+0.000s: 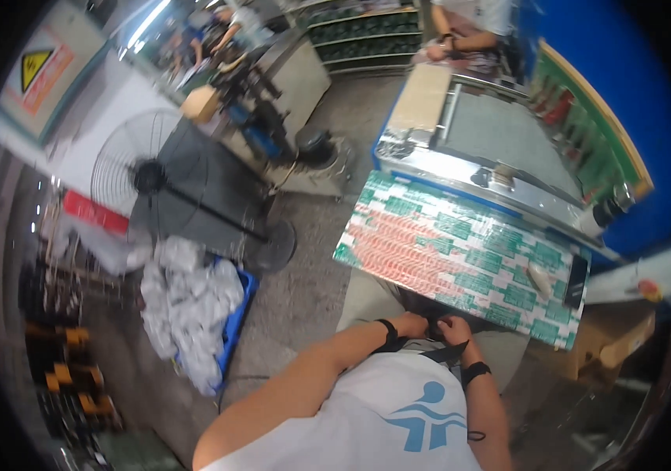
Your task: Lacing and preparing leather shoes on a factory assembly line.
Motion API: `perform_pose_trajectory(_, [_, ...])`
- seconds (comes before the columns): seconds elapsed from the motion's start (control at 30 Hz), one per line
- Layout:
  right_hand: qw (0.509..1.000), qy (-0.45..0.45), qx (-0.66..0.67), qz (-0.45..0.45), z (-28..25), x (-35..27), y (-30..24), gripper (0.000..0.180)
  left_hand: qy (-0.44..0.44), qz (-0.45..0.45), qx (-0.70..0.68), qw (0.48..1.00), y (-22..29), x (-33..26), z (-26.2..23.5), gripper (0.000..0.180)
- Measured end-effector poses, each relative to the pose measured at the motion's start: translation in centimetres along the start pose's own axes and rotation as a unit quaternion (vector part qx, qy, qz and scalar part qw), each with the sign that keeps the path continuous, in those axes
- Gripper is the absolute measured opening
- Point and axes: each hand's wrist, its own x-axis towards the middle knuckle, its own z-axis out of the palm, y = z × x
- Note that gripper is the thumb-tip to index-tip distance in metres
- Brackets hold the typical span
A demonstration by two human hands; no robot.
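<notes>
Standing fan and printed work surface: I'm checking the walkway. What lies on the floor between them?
Head view: only bare grey concrete floor between the fan and the printed surface.

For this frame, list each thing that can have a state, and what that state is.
Left hand: at the waist, touching a black strap.
Right hand: beside it, same strap; grip unclear.
Black strap: hanging at the waist.
Patterned sheet: flat on the bench.
Standing fan: upright; spinning cannot be told.

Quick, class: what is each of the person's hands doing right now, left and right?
Left hand: fingers curled on a small dark thing at the waist; grip cannot be told.
Right hand: pinching the same dark thing; closed.
</notes>
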Motion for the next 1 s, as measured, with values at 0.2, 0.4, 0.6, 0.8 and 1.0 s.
perform_pose_trajectory(0.2, [0.999,0.019,-0.01,-0.026,-0.4,0.1,-0.2,0.04,0.106,-0.055,-0.137,0.983,-0.4,0.9,-0.7,0.041])
perform_pose_trajectory(0.4, [0.999,-0.019,-0.023,-0.031,0.5,0.0,-1.1,0.037,0.192,0.026,-0.188,0.963,-4.9,3.6,4.3,0.038])
perform_pose_trajectory(0.6, [1.0,0.001,-0.018,0.003,-0.4,0.7,0.1,0.038,0.132,-0.037,-0.169,0.976,-2.4,2.2,-0.3,0.034])
perform_pose_trajectory(0.8, [1.0,-0.002,0.019,0.006,1.4,-2.6,-0.9,0.034,0.166,0.0,-0.179,0.97,-2.5,0.4,7.4,0.034])
perform_pose_trajectory(1.0, [1.0,0.027,0.014,-0.008,-0.2,0.8,0.5,0.036,0.124,-0.031,-0.185,0.974,-2.1,2.4,-1.4,0.033])
